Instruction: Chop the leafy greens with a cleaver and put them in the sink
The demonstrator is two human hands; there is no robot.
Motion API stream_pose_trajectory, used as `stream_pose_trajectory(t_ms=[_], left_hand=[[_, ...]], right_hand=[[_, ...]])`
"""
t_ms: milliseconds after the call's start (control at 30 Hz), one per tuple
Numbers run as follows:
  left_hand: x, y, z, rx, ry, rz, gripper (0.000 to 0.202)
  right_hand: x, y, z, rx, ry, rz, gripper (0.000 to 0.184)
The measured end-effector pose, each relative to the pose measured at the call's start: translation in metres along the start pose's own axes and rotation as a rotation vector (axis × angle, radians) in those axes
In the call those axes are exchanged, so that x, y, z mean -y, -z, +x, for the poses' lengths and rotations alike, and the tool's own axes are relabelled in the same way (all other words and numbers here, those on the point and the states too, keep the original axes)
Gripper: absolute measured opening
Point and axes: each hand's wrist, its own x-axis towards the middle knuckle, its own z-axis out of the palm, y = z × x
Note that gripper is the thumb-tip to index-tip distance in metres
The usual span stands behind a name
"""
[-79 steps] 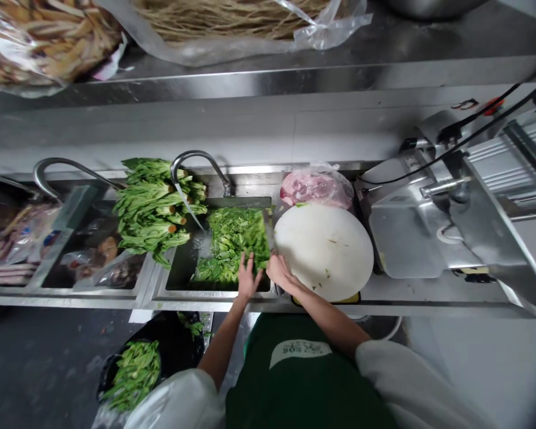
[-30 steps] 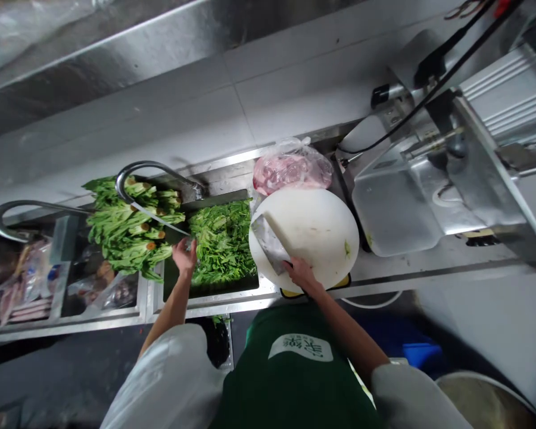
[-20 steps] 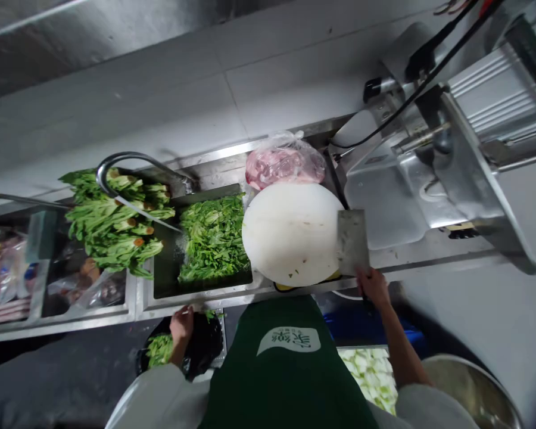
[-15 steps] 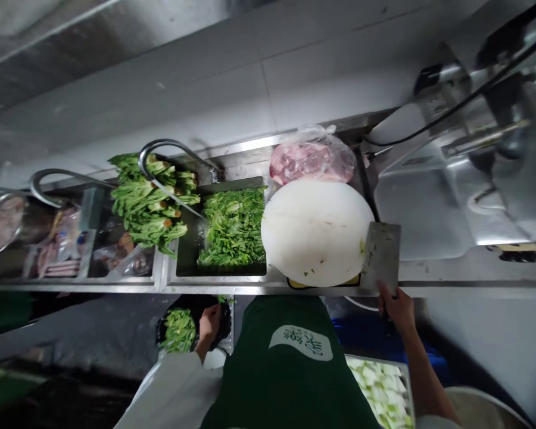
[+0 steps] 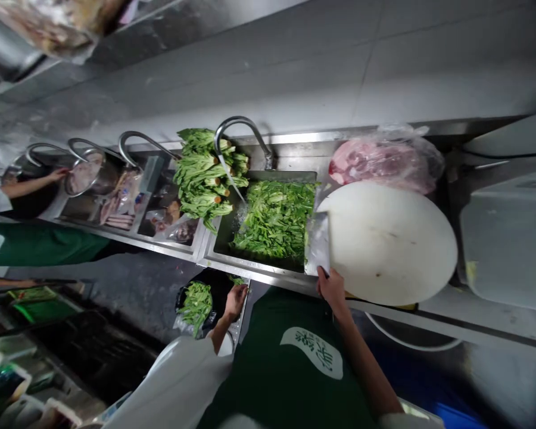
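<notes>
My right hand grips a cleaver, its broad blade lying at the left edge of a round white cutting board and over the right side of the sink. In that sink, chopped leafy greens lie in water, with a stream running from the curved faucet. Lower down, my left hand has curled fingers beside a black-lined bin holding green leaves; whatever it holds, if anything, is hidden. Small green bits lie just above it.
Whole leafy stalks are heaped left of the sink. Bagged raw meat sits behind the board. Farther left are sinks with bagged food and a metal pot, where a co-worker's hand reaches. A clear plastic tub stands right.
The cleaver has gone from the board's right edge to its left edge with my right hand. The view has swung left, showing a co-worker. My left hand stays low by the bin.
</notes>
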Motion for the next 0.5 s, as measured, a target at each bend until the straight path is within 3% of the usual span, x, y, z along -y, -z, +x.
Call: stream_pose_trajectory(t_ms=[133,233,367,467,500], left_hand=[[0.033,0.029,0.0,-0.013,0.008,-0.07,0.043],[0.071,0.063,-0.018,-0.105,0.069,-0.094,0.043],[0.135,0.102,-0.082,-0.332,0.293,-0.163,0.034],[0.183,0.106,-0.144,-0.549,0.465,-0.198,0.026],[0.197,0.103,-0.162,-0.568,0.525,-0.192,0.024]], right_hand=[[0.055,-0.088,0.075,0.162,0.051,0.163,0.047],[0.085,-0.143,0.137,0.191,0.056,0.141,0.05],[0.091,-0.189,0.195,0.19,0.039,0.016,0.05],[0.074,-0.207,0.226,0.175,0.006,-0.097,0.045],[0.067,-0.212,0.235,0.168,-0.005,-0.135,0.044]])
